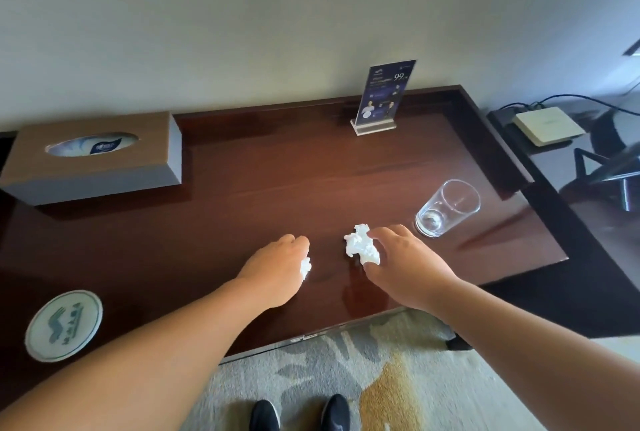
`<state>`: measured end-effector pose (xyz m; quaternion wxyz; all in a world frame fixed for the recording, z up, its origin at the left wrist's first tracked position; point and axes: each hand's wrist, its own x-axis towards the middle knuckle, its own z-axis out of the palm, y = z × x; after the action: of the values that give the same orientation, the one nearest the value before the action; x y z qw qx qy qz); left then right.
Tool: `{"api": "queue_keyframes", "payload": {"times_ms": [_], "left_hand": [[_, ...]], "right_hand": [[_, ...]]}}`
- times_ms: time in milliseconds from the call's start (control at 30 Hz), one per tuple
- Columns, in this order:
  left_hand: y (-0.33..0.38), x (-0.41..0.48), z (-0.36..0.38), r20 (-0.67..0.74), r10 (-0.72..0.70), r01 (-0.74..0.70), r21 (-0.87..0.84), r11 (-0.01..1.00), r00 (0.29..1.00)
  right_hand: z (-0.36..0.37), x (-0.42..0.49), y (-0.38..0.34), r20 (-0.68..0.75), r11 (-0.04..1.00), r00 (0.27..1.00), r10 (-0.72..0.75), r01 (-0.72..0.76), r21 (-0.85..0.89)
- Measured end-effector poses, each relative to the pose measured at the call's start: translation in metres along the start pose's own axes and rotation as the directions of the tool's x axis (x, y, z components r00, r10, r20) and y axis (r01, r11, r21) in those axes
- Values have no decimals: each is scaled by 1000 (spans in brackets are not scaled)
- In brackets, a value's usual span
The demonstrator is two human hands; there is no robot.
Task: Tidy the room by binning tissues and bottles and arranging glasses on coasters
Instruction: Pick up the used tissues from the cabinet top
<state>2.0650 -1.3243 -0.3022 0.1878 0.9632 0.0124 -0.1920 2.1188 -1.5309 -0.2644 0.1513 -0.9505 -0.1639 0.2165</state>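
The left hand [277,268] lies knuckles up over the middle of the desk [259,188], a little back from its front edge, with its fingers curled round a small tissue wad [305,267]; only a white scrap of it shows beneath the fingers. Just beside it, the right hand [405,264] arches over a larger tissue wad [362,248], fingers bent over the wad's far side and thumb at its near side, pinching it. This wad appears to rest on the desk top, though contact cannot be told for certain.

A clear glass [446,207] stands upright near the desk's right edge, close behind the right hand but apart from it. Whether something lies under its base cannot be told. A round white coaster [64,325] with a green mark lies at the front left corner, well apart from the glass.

A brown tissue box [93,157] sits at the back left corner, and a dark blue card in a clear stand [382,94] is upright along the back edge towards the right. Beyond the right edge a flat white box [547,125] with cables rests on a lower surface. Below the front edge, patterned carpet [329,361] and two dark shoes [265,415] show.
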Motion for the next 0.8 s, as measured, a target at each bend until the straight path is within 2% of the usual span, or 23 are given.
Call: {"api": "queue_keyframes", "payload": {"times_ms": [67,133,233,334,567,667,801], "left_hand": [[1,-2,-5,-54,-15,9,-108,994,998],[2,-6,-9,-54,-3,-5,-145,989,999],[0,-14,-13,-44,14,-19,-120,993,999],[-3,-21,-17,-63,-9,4,-81,997,998],[23,-26,-41,-128,-6,0,-45,999,992],[50,-23,-54,-171,58,-59,1,998,984],[92,-18,-68,-221,226,-211,90,973,949]], "right_hand": [[3,8,3,-3,1000,1000,-23,23,-16],[9,19,3,29,998,999,-42,43,-55],[22,38,2,88,987,994,-57,69,-148],[33,51,-2,62,972,993,-102,113,-207],[10,36,-4,9,974,976,-217,217,-68],[-22,16,-8,-28,978,978,-206,206,14],[-64,-29,-4,-120,982,985,-121,137,134]]}}
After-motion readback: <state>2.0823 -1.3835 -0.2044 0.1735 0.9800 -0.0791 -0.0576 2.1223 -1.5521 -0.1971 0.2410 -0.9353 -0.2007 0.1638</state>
